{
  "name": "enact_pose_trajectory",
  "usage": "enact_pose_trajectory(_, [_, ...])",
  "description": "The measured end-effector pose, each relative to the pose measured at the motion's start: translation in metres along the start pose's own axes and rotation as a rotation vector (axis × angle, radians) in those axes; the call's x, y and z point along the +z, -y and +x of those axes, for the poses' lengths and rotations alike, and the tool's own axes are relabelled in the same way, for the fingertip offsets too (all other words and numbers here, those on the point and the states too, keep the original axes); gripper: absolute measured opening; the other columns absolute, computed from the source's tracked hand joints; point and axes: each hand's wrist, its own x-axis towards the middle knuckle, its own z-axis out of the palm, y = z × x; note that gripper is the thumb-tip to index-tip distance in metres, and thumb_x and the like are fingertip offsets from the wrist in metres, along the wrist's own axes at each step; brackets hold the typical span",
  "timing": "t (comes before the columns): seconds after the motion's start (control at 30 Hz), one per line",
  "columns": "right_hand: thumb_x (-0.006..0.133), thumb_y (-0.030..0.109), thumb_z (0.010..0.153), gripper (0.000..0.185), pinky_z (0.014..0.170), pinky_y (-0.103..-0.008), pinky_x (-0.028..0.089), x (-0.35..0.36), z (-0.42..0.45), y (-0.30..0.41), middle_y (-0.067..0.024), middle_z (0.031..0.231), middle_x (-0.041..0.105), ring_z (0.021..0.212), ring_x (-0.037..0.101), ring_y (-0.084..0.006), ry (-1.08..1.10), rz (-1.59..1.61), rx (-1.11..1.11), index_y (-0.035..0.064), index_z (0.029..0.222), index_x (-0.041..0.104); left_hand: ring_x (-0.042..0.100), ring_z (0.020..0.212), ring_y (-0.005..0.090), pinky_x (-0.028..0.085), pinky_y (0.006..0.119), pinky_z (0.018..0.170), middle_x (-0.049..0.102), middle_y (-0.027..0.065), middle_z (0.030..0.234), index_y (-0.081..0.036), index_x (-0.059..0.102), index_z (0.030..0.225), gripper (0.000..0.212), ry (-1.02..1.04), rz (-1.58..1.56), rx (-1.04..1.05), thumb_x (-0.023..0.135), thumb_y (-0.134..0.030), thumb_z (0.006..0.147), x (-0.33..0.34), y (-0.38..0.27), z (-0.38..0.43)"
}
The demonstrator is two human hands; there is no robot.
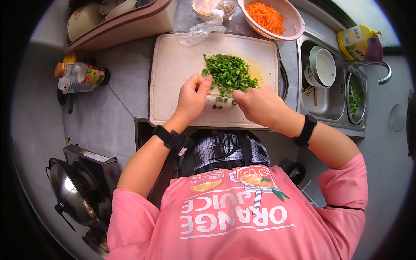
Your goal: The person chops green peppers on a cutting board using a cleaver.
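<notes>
On the white cutting board [174,68] lies a heap of chopped green peppers [227,70], with loose bits nearer me. My right hand [265,105] is closed around a knife whose handle it hides; the thin blade [221,97] shows nearly edge-on, pointing left among the bits. My left hand [194,97] is at the heap's left side, close to the blade's far end, thumb and forefinger together. A green pepper piece [204,71] shows just beyond those fingertips; whether they grip it is unclear.
Behind the board stand a pink colander [292,22] of shredded carrot, a bowl [198,14] and crumpled plastic wrap [206,30]. A sink [328,100] with stacked bowls is at right. Bottles [81,73] stand left; a wok [70,191] is lower left.
</notes>
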Motion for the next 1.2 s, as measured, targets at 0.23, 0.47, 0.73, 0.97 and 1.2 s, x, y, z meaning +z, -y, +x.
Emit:
enact_pose_trajectory(0.23, [0.054, 0.021, 0.085, 0.017, 0.056, -0.0487, 0.046, 0.026, -0.002, 0.021, -0.0189, 0.060, 0.056, 0.059, 0.057, -0.0398, 0.004, 0.332, 0.034, 0.0046, 0.082, 0.051, 0.031, 0.059, 0.0037, 0.028, 0.021, 0.052, 0.040, -0.0057, 0.061, -0.009, 0.043, 0.065, 0.036, -0.032, -0.054, -0.066, 0.055, -0.030, 0.092, -0.017, -0.006, -0.007])
enact_pose_trajectory(0.47, [0.056, 0.023, 0.084, 0.018, 0.057, -0.0482, 0.045, 0.020, 0.017, -0.012, -0.0181, 0.062, 0.057, 0.061, 0.057, -0.0389, 0.009, 0.250, 0.020, 0.0056, 0.081, 0.052, 0.033, 0.057, 0.0051, 0.031, 0.023, 0.050, 0.040, -0.0048, 0.058, -0.006, 0.044, 0.064, 0.039, -0.170, -0.036, 0.030, 0.060, -0.030, 0.089, -0.004, 0.005, 0.013])
enact_pose_trajectory(0.73, [0.057, 0.020, 0.078, 0.018, 0.057, -0.0472, 0.046, -0.006, -0.002, -0.038, -0.0198, 0.056, 0.053, 0.058, 0.056, -0.0395, 0.000, 0.428, -0.151, 0.0026, 0.075, 0.055, 0.049, 0.079, 0.0073, 0.038, 0.024, 0.079, 0.062, 0.0026, 0.083, -0.005, 0.057, 0.081, 0.033, -0.243, -0.050, 0.125, 0.048, -0.034, 0.095, -0.026, -0.023, 0.026])
enact_pose_trajectory(0.97, [0.056, 0.014, 0.074, 0.014, 0.054, -0.0409, 0.046, 0.032, -0.004, -0.030, -0.0184, 0.056, 0.054, 0.053, 0.055, -0.0365, 0.130, 0.687, -0.138, -0.0004, 0.073, 0.055, 0.042, 0.069, 0.0036, 0.035, 0.019, 0.068, 0.059, 0.0004, 0.074, -0.005, 0.055, 0.076, 0.030, -0.352, -0.112, 0.141, 0.053, -0.031, 0.093, -0.052, -0.015, 0.025])
enact_pose_trajectory(1.2, [0.057, 0.015, 0.073, 0.015, 0.056, -0.0425, 0.047, 0.044, 0.012, -0.039, -0.0195, 0.061, 0.057, 0.057, 0.057, -0.0371, 0.114, 0.604, -0.269, -0.0003, 0.073, 0.055, 0.047, 0.074, 0.0070, 0.039, 0.023, 0.076, 0.061, 0.0031, 0.076, -0.006, 0.054, 0.076, 0.029, -0.366, -0.146, 0.108, 0.054, -0.030, 0.092, -0.054, -0.015, 0.020])
